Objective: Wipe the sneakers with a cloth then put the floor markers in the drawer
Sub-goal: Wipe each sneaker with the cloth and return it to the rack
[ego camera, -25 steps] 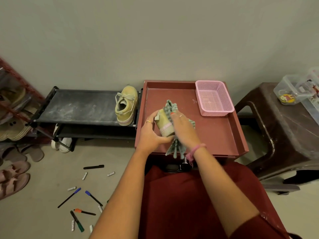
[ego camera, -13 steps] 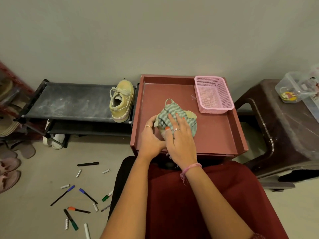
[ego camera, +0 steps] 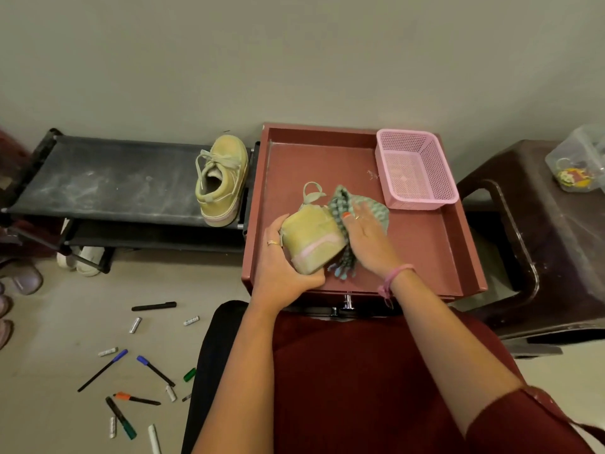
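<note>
I see a sneaker (ego camera: pixel 311 240) of matt, suede-like yellow-green fabric with a smoother pale pink sole band; my left hand (ego camera: pixel 281 273) grips it. My right hand (ego camera: pixel 366 237) presses a soft woven cloth (ego camera: pixel 347 204), green-checked with a fringed edge, against it. The open drawer (ego camera: pixel 425 257) looks like smooth painted metal, dull red-brown, with a shiny metal knob (ego camera: pixel 347 301) on its front edge. In its far right corner sits a glossy pink plastic mesh basket (ego camera: pixel 415 168). The second sneaker (ego camera: pixel 222 181) rests on a matt black rack shelf (ego camera: pixel 108 181), dusty and scuffed. Plastic markers (ego camera: pixel 154 306) lie on the smooth, pale floor (ego camera: pixel 49 371).
</note>
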`<action>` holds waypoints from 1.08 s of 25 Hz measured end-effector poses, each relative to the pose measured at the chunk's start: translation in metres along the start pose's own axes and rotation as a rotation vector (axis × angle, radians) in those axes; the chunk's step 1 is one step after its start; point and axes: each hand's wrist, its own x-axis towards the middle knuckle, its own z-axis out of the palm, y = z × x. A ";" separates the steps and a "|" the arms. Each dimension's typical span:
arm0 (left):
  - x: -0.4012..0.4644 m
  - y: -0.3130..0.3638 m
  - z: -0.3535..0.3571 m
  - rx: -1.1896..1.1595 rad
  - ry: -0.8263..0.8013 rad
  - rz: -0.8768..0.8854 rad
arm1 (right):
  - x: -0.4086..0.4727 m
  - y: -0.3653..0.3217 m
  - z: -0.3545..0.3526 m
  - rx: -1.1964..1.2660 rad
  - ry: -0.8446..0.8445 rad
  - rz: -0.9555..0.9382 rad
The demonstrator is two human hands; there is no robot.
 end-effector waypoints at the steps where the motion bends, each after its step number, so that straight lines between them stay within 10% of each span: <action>1: 0.002 -0.001 -0.002 0.009 -0.003 0.000 | -0.009 -0.006 0.007 0.036 0.007 -0.052; 7: 0.005 -0.005 -0.006 0.008 -0.039 -0.052 | -0.040 -0.022 0.026 -0.114 -0.079 -0.376; 27: 0.009 -0.009 0.003 0.027 -0.057 -0.029 | -0.014 0.001 0.030 0.010 0.133 -0.150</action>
